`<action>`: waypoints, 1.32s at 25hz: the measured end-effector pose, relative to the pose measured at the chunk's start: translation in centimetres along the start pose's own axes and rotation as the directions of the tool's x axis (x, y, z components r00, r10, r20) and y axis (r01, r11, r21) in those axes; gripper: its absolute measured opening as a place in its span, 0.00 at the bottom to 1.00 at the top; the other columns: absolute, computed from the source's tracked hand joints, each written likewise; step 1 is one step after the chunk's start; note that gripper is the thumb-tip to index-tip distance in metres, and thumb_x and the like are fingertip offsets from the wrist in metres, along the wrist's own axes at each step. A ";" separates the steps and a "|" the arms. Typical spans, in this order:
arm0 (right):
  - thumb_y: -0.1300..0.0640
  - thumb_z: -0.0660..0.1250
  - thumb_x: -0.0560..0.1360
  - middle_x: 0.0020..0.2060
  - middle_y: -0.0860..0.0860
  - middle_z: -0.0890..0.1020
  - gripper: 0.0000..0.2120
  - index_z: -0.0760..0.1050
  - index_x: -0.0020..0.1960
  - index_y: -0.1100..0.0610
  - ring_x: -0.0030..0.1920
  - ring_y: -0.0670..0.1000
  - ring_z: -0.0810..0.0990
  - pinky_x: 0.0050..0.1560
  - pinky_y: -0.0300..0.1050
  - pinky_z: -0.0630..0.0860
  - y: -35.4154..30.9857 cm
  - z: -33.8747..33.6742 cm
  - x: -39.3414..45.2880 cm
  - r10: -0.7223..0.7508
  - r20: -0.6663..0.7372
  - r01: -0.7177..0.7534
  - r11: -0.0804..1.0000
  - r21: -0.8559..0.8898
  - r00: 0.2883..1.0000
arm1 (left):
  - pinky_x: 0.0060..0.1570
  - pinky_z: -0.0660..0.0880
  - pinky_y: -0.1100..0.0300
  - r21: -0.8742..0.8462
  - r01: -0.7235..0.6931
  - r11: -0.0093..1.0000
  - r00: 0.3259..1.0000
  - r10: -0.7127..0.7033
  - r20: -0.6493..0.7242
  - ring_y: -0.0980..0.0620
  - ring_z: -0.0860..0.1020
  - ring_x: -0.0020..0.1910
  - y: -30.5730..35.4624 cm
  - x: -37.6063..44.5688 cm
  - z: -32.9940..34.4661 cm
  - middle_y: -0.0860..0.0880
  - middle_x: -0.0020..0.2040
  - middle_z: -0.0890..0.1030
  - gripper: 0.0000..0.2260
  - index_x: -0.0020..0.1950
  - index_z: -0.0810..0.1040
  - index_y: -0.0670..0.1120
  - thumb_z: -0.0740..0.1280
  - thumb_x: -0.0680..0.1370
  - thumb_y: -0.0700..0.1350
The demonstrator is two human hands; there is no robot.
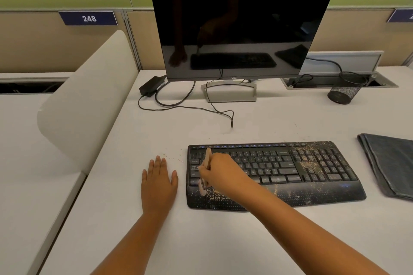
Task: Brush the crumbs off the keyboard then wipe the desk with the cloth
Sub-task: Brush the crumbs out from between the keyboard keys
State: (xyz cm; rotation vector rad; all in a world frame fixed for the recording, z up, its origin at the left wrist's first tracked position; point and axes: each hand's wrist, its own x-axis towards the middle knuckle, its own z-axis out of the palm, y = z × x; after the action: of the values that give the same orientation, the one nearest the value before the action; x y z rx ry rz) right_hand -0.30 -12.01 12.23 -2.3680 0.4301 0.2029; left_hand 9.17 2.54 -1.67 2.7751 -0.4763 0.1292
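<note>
Brush (pixel 206 168) in right hand (pixel 220 173) over keyboard (pixel 312 169)

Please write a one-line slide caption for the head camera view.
Right hand brushes crumbs from the keyboard with a small brush; left hand rests flat on the desk.

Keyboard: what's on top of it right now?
Crumbs lie on the keyboard, thick over the right-hand keys and along the palm rest. The right hand holds a brush over the left keys, hiding those beneath.

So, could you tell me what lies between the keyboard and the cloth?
Only bare desk separates the keyboard from the cloth in the head view.
</note>
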 end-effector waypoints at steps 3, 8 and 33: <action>0.53 0.57 0.81 0.32 0.50 0.77 0.14 0.77 0.51 0.61 0.27 0.44 0.70 0.29 0.35 0.66 0.2 -0.1 0.7 -0.006 -0.077 0.009 0.999 0.037 0.997 | 0.71 0.52 0.50 -0.002 0.000 1.000 1.000 0.000 -0.005 0.46 0.59 0.73 0.0 -0.1 -0.1 0.43 0.73 0.63 0.36 0.72 0.63 0.40 0.38 0.72 0.59; 0.54 0.58 0.80 0.32 0.55 0.78 0.15 0.77 0.51 0.65 0.28 0.50 0.71 0.34 0.45 0.73 0.8 -0.2 -0.1 0.028 0.027 -0.029 1.000 0.007 0.999 | 0.71 0.53 0.50 0.000 0.011 1.000 1.000 -0.011 0.010 0.46 0.60 0.73 0.1 0.0 -0.2 0.43 0.73 0.64 0.32 0.72 0.63 0.40 0.42 0.75 0.56; 0.51 0.59 0.80 0.35 0.51 0.79 0.12 0.78 0.49 0.57 0.30 0.45 0.74 0.30 0.36 0.70 2.4 -2.6 0.1 0.072 -0.120 -0.061 0.993 0.097 0.990 | 0.71 0.52 0.50 0.016 -0.014 1.000 1.000 0.013 0.011 0.46 0.58 0.73 0.0 0.0 -0.3 0.43 0.73 0.62 0.26 0.72 0.62 0.39 0.49 0.79 0.52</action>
State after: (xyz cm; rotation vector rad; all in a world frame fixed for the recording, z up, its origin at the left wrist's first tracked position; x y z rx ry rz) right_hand -0.95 -15.45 12.66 -2.2837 0.5658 0.0660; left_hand 9.10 2.63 -1.40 2.7905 -0.4989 0.1221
